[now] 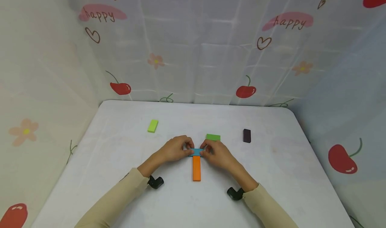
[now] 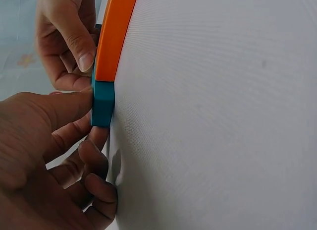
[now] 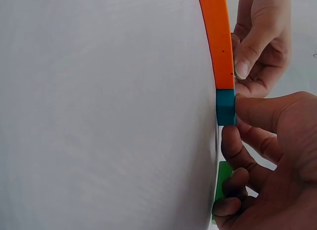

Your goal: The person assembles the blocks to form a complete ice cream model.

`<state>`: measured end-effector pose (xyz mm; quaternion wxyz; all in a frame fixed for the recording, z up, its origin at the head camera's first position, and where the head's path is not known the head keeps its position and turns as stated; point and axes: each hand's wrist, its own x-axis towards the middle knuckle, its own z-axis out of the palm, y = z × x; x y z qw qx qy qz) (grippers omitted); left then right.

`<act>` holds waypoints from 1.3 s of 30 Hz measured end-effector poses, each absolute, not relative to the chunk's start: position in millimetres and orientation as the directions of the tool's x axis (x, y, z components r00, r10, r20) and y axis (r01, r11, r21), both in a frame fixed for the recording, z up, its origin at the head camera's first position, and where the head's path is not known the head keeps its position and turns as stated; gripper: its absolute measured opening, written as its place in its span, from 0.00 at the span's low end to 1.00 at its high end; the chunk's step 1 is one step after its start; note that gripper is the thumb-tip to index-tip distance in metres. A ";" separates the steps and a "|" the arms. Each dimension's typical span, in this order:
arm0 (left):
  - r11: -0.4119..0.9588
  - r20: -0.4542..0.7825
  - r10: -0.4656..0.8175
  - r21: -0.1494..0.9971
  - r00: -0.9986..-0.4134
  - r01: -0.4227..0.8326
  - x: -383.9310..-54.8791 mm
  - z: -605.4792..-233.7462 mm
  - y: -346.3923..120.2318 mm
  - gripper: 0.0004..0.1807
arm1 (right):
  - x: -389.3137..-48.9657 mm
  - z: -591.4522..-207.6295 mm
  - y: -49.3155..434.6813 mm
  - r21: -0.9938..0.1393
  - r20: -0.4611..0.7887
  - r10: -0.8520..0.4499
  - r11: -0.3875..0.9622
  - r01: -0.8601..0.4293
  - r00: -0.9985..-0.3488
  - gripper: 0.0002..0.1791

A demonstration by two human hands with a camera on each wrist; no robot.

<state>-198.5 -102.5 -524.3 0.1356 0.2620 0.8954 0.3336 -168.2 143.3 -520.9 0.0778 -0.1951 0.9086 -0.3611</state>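
A blue block lies crosswise at the far end of an orange block, the two forming a T on the white table. My left hand pinches the blue block's left end between thumb and fingers. At its right end, my right hand grips it the same way. In the left wrist view the orange block butts against the side of the blue block. The right wrist view shows my thumb on top of the blue block, with fingertips at its far side.
Just beyond my right hand lies a green block. A lime green block sits farther back on the left, and a black block at the right. A printed curtain hangs behind the white table.
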 end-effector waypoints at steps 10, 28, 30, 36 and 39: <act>0.644 -0.085 0.562 0.669 -0.823 0.370 -197.7 -522.0 -102.1 0.05 | -162.1 -519.2 143.3 -0.676 0.021 -0.385 0.675 -0.296 -0.923 0.08; 0.642 -0.079 0.572 0.663 -0.816 0.386 -198.7 -521.8 -102.5 0.04 | -126.1 -514.2 137.3 -0.478 0.088 -0.412 0.781 -0.401 -0.907 0.29; 0.640 -0.077 0.575 0.663 -0.814 0.389 -199.0 -522.9 -102.7 0.04 | -125.8 -513.8 137.4 -0.479 0.078 -0.409 0.785 -0.394 -0.909 0.29; 0.640 -0.080 0.574 0.665 -0.815 0.385 -198.3 -520.9 -102.6 0.04 | -126.0 -513.0 137.3 -0.485 0.053 -0.403 0.790 -0.377 -0.914 0.28; 0.633 -0.082 0.586 0.668 -0.806 0.392 -198.9 -518.9 -103.9 0.04 | -126.6 -513.0 136.9 -0.477 0.039 -0.401 0.797 -0.369 -0.915 0.28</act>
